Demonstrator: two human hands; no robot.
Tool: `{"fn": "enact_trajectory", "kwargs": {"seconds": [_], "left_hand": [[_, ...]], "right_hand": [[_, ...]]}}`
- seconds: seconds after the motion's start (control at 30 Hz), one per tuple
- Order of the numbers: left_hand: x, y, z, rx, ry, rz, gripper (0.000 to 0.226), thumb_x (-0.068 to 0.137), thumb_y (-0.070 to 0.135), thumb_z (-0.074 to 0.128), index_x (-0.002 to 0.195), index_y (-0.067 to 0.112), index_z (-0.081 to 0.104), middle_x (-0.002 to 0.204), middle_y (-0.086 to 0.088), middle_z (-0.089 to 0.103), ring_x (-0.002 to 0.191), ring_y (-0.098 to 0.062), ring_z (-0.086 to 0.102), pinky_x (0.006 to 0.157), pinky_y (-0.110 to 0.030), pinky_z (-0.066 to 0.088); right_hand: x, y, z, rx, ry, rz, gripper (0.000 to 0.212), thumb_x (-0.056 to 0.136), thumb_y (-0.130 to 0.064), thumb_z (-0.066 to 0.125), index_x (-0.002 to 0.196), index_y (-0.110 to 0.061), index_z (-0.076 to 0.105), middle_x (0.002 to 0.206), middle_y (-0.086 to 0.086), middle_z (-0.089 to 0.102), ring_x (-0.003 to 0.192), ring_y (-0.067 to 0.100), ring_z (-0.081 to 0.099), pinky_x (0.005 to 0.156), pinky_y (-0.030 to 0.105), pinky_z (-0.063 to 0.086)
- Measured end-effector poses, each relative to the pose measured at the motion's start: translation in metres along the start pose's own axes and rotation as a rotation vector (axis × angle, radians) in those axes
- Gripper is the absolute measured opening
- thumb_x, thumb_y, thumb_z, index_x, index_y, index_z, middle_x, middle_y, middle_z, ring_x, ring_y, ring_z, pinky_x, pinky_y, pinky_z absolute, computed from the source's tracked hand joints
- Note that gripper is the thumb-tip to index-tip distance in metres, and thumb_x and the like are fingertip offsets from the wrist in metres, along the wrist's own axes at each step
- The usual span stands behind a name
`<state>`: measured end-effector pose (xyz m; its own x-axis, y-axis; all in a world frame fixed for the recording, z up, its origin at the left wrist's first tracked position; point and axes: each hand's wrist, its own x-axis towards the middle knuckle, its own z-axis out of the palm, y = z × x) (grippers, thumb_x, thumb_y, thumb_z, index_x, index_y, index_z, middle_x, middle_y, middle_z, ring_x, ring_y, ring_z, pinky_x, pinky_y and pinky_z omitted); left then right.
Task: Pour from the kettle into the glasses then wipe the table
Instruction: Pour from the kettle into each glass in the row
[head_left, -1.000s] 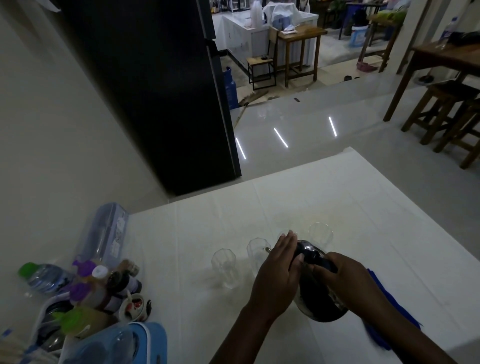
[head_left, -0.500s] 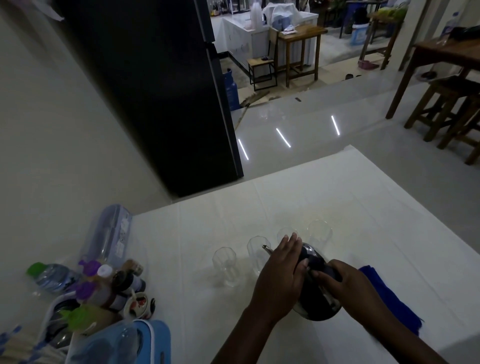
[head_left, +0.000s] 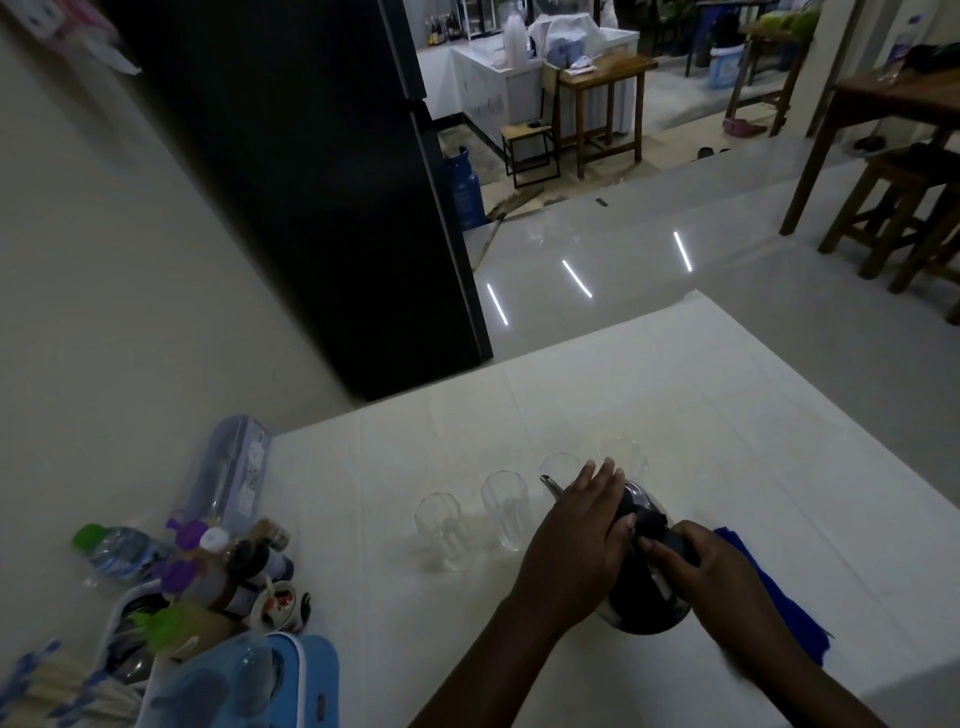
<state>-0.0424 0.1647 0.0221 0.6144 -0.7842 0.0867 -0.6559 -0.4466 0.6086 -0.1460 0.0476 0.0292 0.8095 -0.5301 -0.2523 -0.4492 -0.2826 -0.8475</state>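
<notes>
A dark steel kettle (head_left: 644, 603) stands on the white table (head_left: 727, 415), its spout pointing toward a row of several clear glasses. My right hand (head_left: 696, 566) grips its black handle. My left hand (head_left: 576, 540) lies flat over the kettle's lid and left side. The leftmost glass (head_left: 439, 530) and the one beside it (head_left: 506, 509) stand empty to the left of the kettle. Two further glasses (head_left: 623, 457) peek out behind my left hand. A blue cloth (head_left: 774, 592) lies on the table, to the right of my right hand.
At the left front edge stand a tray of bottles (head_left: 208, 577), a water bottle (head_left: 114, 551), a clear box (head_left: 228, 473) and a blue container (head_left: 280, 680). A black fridge (head_left: 311, 182) rises beyond the table's far left.
The kettle has shifted a little on the table with both hands staying on it. My right arm has uncovered more of the blue cloth.
</notes>
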Motion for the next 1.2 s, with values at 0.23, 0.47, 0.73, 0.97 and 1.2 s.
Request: {"fn": "enact_trajectory", "kwargs": {"seconds": [0.23,0.47,0.73,0.97,1.2], "left_hand": [[0.017,0.015,0.015,-0.067,0.007,-0.018,0.052,0.101,0.041,0.027,0.147,0.017,0.028,0.157,0.004,0.022,0.144,-0.004,0.006,0.116,-0.025,0.013],[0.028,0.015,0.021,-0.089,0.042,-0.022,0.047,0.102,0.031,0.034,0.147,0.017,0.028,0.156,0.005,0.023,0.143,-0.001,0.006,0.115,-0.022,0.013],[0.030,0.004,0.026,-0.130,0.029,-0.050,0.047,0.102,0.031,0.034,0.146,0.017,0.029,0.156,0.005,0.025,0.143,-0.001,0.011,0.116,-0.025,0.015],[0.030,-0.002,0.023,-0.190,0.012,-0.067,0.049,0.101,0.038,0.028,0.146,0.020,0.029,0.155,0.009,0.025,0.141,0.003,0.012,0.115,-0.021,0.015],[0.031,-0.009,0.022,-0.207,-0.009,-0.058,0.047,0.102,0.035,0.029,0.147,0.021,0.027,0.155,0.009,0.024,0.141,0.003,0.012,0.116,-0.023,0.017]], "right_hand": [[0.005,0.000,-0.022,-0.083,0.051,-0.023,0.028,0.085,-0.030,0.061,0.063,-0.029,0.044,0.058,-0.009,0.050,0.055,0.003,0.047,0.045,0.015,0.033],[0.014,-0.003,-0.029,-0.113,0.073,-0.039,0.034,0.086,-0.028,0.060,0.060,-0.031,0.038,0.057,-0.010,0.045,0.055,0.003,0.044,0.048,0.015,0.029],[0.021,-0.005,-0.027,-0.126,0.055,-0.027,0.024,0.084,-0.033,0.061,0.066,-0.030,0.046,0.061,-0.011,0.051,0.059,0.005,0.049,0.051,0.017,0.032],[0.023,-0.010,-0.023,-0.176,0.075,-0.027,0.013,0.084,-0.031,0.061,0.079,-0.020,0.055,0.064,-0.012,0.053,0.061,0.003,0.050,0.051,0.016,0.031],[0.024,-0.014,-0.021,-0.222,0.083,-0.019,0.010,0.085,-0.030,0.061,0.083,-0.022,0.054,0.064,-0.015,0.050,0.062,-0.002,0.047,0.052,0.014,0.030]]}}
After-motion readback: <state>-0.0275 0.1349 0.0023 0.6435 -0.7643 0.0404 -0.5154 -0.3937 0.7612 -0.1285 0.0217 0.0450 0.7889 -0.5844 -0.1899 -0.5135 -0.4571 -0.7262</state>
